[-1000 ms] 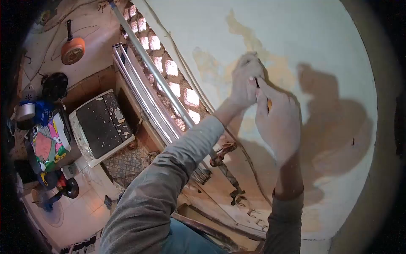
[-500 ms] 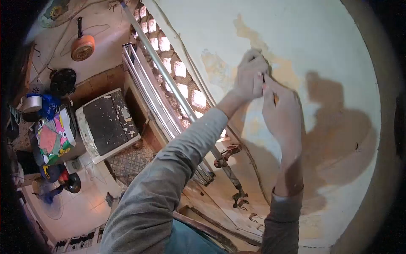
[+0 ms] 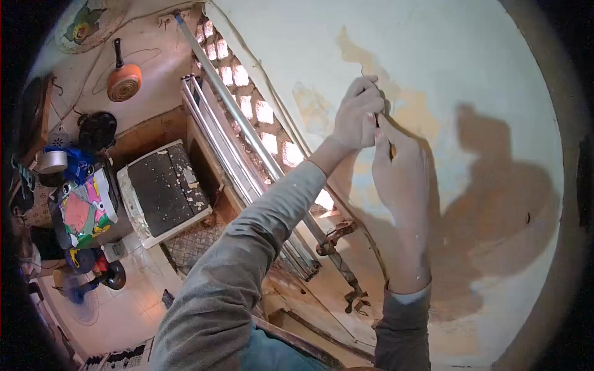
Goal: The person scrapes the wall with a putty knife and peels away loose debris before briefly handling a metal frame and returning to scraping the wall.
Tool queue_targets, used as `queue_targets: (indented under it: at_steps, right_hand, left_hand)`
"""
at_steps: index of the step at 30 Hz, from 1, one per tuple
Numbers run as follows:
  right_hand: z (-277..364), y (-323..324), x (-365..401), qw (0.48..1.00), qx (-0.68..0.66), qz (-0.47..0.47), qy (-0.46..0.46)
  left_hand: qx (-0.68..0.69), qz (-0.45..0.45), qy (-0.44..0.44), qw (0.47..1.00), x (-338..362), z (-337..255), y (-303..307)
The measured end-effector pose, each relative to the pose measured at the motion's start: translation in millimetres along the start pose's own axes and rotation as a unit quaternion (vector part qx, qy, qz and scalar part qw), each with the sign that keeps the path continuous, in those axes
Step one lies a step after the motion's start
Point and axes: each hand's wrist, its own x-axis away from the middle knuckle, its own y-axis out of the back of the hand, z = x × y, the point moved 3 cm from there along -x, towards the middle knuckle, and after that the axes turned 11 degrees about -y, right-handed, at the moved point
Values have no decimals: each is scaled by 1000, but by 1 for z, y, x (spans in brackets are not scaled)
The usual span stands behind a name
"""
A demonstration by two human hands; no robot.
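High against a pale wall with bare yellowish patches, my two hands are close together. My right hand is closed around a slim tool, of which a yellow bit of handle and a thin dark part show. Its kind is hidden by my fingers. My left hand is closed at the tool's dark upper end, its knuckles by the wall. The tool's tip, and whether it touches the wall, cannot be seen.
A metal pole slants beside a lattice opening, left of my hands. Lower left stands a white appliance with a dark, flake-strewn top. An orange pan hangs on the far wall; a fan stands on the floor.
My view has shifted slightly. Both hands appear a little lower and further left, still closed together at the tool.
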Motion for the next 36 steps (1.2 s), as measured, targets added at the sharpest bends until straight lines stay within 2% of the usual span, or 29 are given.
queue_targets:
  at_steps: [3,4,7,9,11,12,13,14,16,17,19,21,23,25,27,31,33,35,36]
  right_hand:
    - [-2,-1,-4,998,44,-29,29]
    - [-3,0,-4,998,57,-21,3]
    - [-20,-1,-8,1000,-21,5,9]
    - [-28,-4,-6,1000,-20,7,-4]
    - [-20,-6,-3,1000,3,-7,26]
    - [-16,0,0,999,17,34,-7]
    - [-18,-4,2,999,16,36,-16]
    - [-17,-6,2,1000,16,10,6]
    - [-15,-11,0,999,7,-17,31]
    - [-12,-9,0,999,7,-19,32]
    - [-3,-7,4,999,39,11,17]
    - [2,-6,7,999,17,3,49]
    - [1,-9,4,999,26,29,12]
    - [-5,-16,0,998,49,10,34]
    - [-8,-18,0,999,35,23,11]
    - [-9,-22,-1,1000,13,21,12]
    - [-4,-22,-1,999,1,42,-24]
    - [-6,-33,-7,1000,5,27,-14]
    - [-8,-39,-10,1000,-4,-16,25]
  left_hand:
    - [-36,20,6,999,2,2,1]
    - [-30,25,10,999,2,3,1]
    - [-31,13,-12,999,1,0,2]
    - [-54,29,-7,998,8,-6,5]
    - [-57,63,-4,996,20,-3,10]
    - [-118,25,1,993,23,-5,14]
    - [-178,-13,3,984,26,-5,16]
    - [-173,-10,6,985,33,-1,13]
    - [-156,-118,86,977,42,10,16]
    - [-155,-120,85,977,42,12,14]
    - [-13,-165,105,981,42,15,12]
    - [-37,-167,126,977,44,14,20]
    - [-144,-24,109,983,38,12,27]
    - [-145,-37,114,982,35,13,26]
    - [-128,-38,89,987,34,11,25]
    - [-102,-26,92,990,38,12,24]
    - [-98,-25,94,990,37,10,23]
    - [-105,-17,119,987,36,11,22]
    - [-101,-25,129,986,35,10,23]
